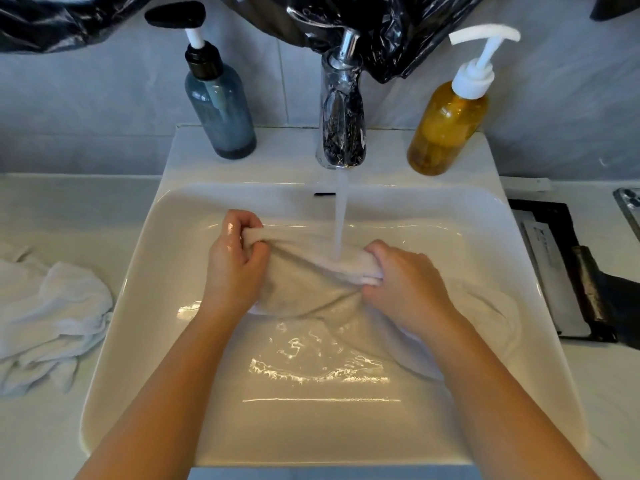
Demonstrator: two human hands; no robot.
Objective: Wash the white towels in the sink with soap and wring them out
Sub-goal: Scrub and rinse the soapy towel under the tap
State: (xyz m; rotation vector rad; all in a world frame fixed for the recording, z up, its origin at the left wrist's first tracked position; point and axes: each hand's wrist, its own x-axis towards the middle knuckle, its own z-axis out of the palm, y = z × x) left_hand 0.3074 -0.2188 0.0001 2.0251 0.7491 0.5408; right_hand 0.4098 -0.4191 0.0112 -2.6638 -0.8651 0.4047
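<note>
A heap of towels (48,306) lies on the worktop (52,209), touching the sink's (138,289) left rim. Over the basin, the left hand (235,261) pinches one bunched end of a wet towel (301,285). The right hand (405,282) grips the other end, just beside the tap's (343,109) stream. The towel sags between them into shallow water. The basin's near half lies open. A black tray (557,216) sits past the right rim.

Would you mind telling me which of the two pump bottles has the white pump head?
The amber bottle, right of the tap; the blue-grey bottle left of it has a black pump.
</note>
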